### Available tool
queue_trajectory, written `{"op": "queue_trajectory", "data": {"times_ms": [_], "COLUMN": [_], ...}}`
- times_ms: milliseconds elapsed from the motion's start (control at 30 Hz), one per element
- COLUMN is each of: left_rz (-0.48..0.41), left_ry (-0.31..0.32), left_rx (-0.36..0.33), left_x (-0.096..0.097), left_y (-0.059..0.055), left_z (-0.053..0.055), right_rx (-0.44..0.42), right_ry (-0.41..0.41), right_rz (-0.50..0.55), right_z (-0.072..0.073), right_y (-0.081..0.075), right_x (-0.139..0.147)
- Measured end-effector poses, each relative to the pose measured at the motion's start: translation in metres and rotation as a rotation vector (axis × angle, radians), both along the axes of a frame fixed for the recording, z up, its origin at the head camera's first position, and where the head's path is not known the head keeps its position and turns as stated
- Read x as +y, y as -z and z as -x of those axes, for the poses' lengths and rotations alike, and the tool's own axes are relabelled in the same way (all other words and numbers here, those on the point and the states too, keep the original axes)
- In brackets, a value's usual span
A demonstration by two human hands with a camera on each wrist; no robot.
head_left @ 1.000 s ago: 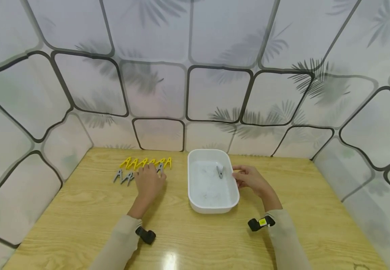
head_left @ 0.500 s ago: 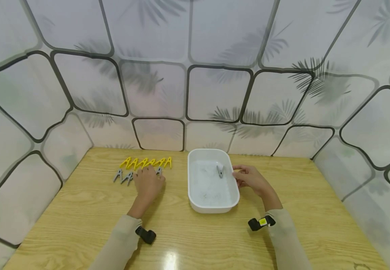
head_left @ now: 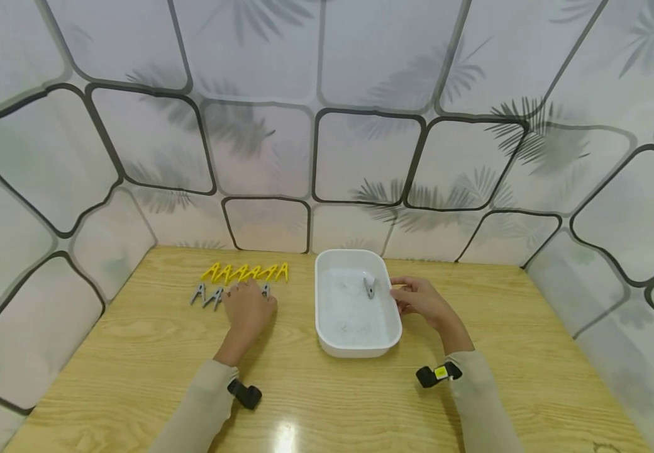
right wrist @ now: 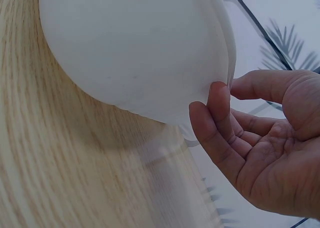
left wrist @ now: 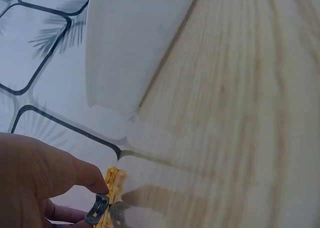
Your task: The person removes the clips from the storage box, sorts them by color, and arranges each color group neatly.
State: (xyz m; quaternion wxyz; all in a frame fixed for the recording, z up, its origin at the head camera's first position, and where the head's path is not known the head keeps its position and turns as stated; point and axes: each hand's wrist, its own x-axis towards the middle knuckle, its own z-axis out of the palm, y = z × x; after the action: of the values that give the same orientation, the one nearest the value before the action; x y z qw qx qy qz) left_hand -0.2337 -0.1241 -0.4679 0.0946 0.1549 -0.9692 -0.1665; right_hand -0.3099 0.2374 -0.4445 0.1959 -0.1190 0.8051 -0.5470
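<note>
My left hand (head_left: 249, 309) pinches a grey clothespin (left wrist: 97, 209) between thumb and fingers, low over the wooden table. Beside it stand more grey clothespins (head_left: 198, 294); the hand hides part of their row. Just behind runs a row of several yellow clothespins (head_left: 226, 273), also partly visible past the fingers in the left wrist view. A white plastic tub (head_left: 327, 327) sits right of the left hand, with one grey clothespin (head_left: 369, 288) lying inside. My right hand (head_left: 422, 305) grips the tub's right rim, its fingertips (right wrist: 218, 92) against the outer wall.
The light wooden table (head_left: 304, 402) ends at a patterned fabric wall (head_left: 267, 157) behind, with more fabric on both sides. Each wrist wears a black camera on a strap. A lamp's reflection shows near the table's front.
The left hand and the grey clothespin at its thumb have shifted slightly toward the front and left. The right hand and tub stay put.
</note>
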Motion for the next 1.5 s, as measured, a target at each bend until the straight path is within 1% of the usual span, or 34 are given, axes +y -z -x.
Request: {"op": "queue_trajectory", "data": {"times_ms": [333, 633, 867, 1333, 1500], "left_rz": [0.033, 0.062, 0.054, 0.039, 0.039], "left_ry": [-0.01, -0.006, -0.01, -0.037, -0.038], "left_rx": [-0.012, 0.027, 0.063, 0.008, 0.008], "left_x": [0.0004, -0.0002, -0.0003, -0.0008, -0.0006], "left_y": [0.0017, 0.0031, 0.0027, -0.0011, -0.0007], "left_z": [0.0008, 0.0013, -0.0003, -0.0017, -0.0015], "right_rx": [-0.002, 0.001, 0.0, -0.004, -0.004], "right_ry": [0.001, -0.002, -0.002, -0.002, -0.004], "right_rz": [0.004, 0.0, -0.003, -0.005, -0.008], "right_z": [0.0001, 0.0006, 0.0011, -0.0005, -0.0007], "right_y": [0.0014, 0.0006, 0.0004, -0.001, -0.0011], "right_x": [0.0004, 0.0008, 0.0006, 0.0008, 0.0005]}}
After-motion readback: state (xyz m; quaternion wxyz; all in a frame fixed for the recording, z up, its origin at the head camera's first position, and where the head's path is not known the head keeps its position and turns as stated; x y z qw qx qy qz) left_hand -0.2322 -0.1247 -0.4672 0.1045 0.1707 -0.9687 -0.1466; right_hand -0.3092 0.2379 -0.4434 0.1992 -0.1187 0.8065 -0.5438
